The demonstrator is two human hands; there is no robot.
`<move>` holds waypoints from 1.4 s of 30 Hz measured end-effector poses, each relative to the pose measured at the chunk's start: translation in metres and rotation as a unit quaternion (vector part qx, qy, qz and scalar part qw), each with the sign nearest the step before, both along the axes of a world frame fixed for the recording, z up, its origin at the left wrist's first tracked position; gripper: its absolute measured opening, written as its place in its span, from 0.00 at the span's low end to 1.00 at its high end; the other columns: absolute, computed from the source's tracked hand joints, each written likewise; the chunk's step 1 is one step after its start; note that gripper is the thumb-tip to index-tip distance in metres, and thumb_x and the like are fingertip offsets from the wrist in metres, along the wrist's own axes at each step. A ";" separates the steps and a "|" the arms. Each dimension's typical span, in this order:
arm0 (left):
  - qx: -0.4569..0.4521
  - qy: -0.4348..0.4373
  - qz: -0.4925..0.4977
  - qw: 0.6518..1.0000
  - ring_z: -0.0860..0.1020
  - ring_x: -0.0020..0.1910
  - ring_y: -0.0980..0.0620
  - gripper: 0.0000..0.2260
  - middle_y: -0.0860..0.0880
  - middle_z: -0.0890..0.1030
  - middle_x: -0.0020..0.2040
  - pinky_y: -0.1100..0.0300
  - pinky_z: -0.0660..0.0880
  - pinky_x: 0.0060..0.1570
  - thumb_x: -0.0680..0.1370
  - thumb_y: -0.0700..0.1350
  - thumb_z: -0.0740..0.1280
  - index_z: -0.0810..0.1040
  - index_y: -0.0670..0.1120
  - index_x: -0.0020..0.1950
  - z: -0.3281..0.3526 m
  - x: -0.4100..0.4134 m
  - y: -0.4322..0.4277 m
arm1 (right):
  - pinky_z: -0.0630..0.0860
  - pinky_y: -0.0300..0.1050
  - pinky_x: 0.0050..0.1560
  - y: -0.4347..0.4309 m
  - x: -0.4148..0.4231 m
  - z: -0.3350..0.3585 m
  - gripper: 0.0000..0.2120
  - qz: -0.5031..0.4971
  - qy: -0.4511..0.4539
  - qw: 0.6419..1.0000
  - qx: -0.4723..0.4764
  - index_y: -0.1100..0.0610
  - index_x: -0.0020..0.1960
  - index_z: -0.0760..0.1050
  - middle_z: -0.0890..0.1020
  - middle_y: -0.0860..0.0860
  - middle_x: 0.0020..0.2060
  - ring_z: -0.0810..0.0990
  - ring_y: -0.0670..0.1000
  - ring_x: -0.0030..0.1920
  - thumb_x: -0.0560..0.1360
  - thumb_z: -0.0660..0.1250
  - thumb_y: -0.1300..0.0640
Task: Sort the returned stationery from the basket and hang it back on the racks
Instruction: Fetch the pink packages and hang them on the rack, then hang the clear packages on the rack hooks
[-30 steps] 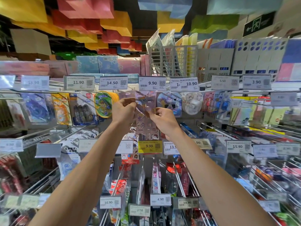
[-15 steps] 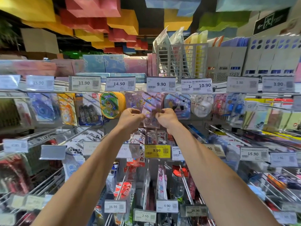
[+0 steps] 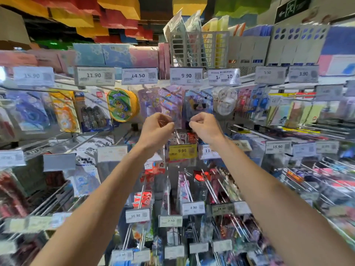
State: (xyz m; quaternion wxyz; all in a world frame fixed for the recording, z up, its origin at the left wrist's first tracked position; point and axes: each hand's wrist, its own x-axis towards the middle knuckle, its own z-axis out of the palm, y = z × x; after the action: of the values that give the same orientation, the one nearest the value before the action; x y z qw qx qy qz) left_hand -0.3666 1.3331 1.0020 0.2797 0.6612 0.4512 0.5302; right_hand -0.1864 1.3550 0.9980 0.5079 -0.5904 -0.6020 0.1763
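1. The purple stationery pack (image 3: 171, 107) hangs in the rack's top row, directly under the 9.90 price tag (image 3: 186, 75), with a round green pack (image 3: 120, 104) to its left.
2. The left hand (image 3: 156, 127) is raised at the pack's lower left edge, fingers curled and thumb tip against that edge. Blur hides whether its grip actually pinches the pack.
3. The right hand (image 3: 204, 127) sits just beside the lower right edge, fingers curled too. I cannot tell whether its grip holds anything.
4. A yellow 9.99 tag (image 3: 182, 150) shows below, between the two wrists.
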 end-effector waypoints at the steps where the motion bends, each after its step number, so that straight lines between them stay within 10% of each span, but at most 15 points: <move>1: 0.008 0.004 -0.031 0.999 0.79 0.42 0.49 0.04 0.48 0.82 0.42 0.51 0.79 0.45 0.76 0.43 0.72 0.79 0.48 0.49 -0.002 0.006 -0.008 | 0.79 0.49 0.49 -0.012 0.002 -0.001 0.01 -0.006 -0.017 0.999 0.032 0.52 0.47 0.80 0.82 0.45 0.40 0.82 0.48 0.43 0.76 0.70 0.57; 11: 0.004 0.159 -0.248 0.956 0.76 0.34 0.59 0.03 0.47 0.80 0.41 0.65 0.74 0.40 0.79 0.32 0.69 0.80 0.38 0.51 -0.053 0.084 -0.079 | 0.72 0.30 0.39 -0.154 0.066 -0.039 0.04 -0.067 -0.103 0.986 0.113 0.55 0.47 0.81 0.80 0.41 0.36 0.78 0.37 0.37 0.77 0.69 0.63; 16: -0.013 0.259 -0.302 0.917 0.80 0.45 0.53 0.12 0.53 0.82 0.46 0.52 0.79 0.51 0.73 0.48 0.72 0.80 0.46 0.55 -0.091 0.159 -0.128 | 0.70 0.23 0.41 -0.256 0.132 -0.084 0.07 -0.097 -0.140 0.985 0.007 0.60 0.55 0.81 0.82 0.49 0.47 0.81 0.46 0.45 0.78 0.69 0.62; 23: -0.038 0.328 -0.442 0.834 0.80 0.50 0.49 0.17 0.47 0.81 0.53 0.62 0.77 0.47 0.72 0.48 0.73 0.77 0.45 0.59 -0.140 0.290 -0.275 | 0.77 0.49 0.58 -0.448 0.236 -0.161 0.20 -0.198 -0.043 0.970 -0.135 0.58 0.65 0.75 0.78 0.47 0.50 0.80 0.53 0.52 0.75 0.75 0.61; 27: -0.053 0.368 -0.527 0.764 0.81 0.58 0.47 0.35 0.48 0.80 0.62 0.46 0.78 0.62 0.65 0.60 0.73 0.74 0.46 0.69 -0.178 0.363 -0.362 | 0.77 0.50 0.55 -0.572 0.286 -0.204 0.21 -0.301 -0.042 0.924 -0.230 0.61 0.63 0.76 0.81 0.52 0.53 0.81 0.54 0.51 0.74 0.76 0.53; 36: 0.021 0.405 -0.687 0.603 0.79 0.57 0.46 0.24 0.49 0.75 0.64 0.50 0.77 0.59 0.77 0.45 0.75 0.73 0.44 0.71 -0.228 0.487 -0.625 | 0.75 0.40 0.49 -0.845 0.300 -0.238 0.20 -0.555 0.071 0.787 -0.259 0.59 0.66 0.74 0.79 0.50 0.56 0.79 0.50 0.50 0.76 0.73 0.58; 42: 0.136 0.427 -0.790 0.417 0.78 0.54 0.49 0.28 0.48 0.76 0.63 0.60 0.72 0.48 0.74 0.51 0.75 0.73 0.42 0.71 -0.240 0.545 -0.790 | 0.75 0.47 0.59 -0.998 0.280 -0.256 0.19 -0.696 0.157 0.648 -0.264 0.61 0.65 0.75 0.81 0.54 0.56 0.79 0.53 0.55 0.76 0.72 0.57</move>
State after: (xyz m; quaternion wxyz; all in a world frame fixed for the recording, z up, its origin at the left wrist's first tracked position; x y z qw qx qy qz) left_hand 0.1779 0.5430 0.7618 0.2526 0.8973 -0.2870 -0.2208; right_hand 0.0934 0.3573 0.7421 0.3907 -0.9086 0.1471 0.0124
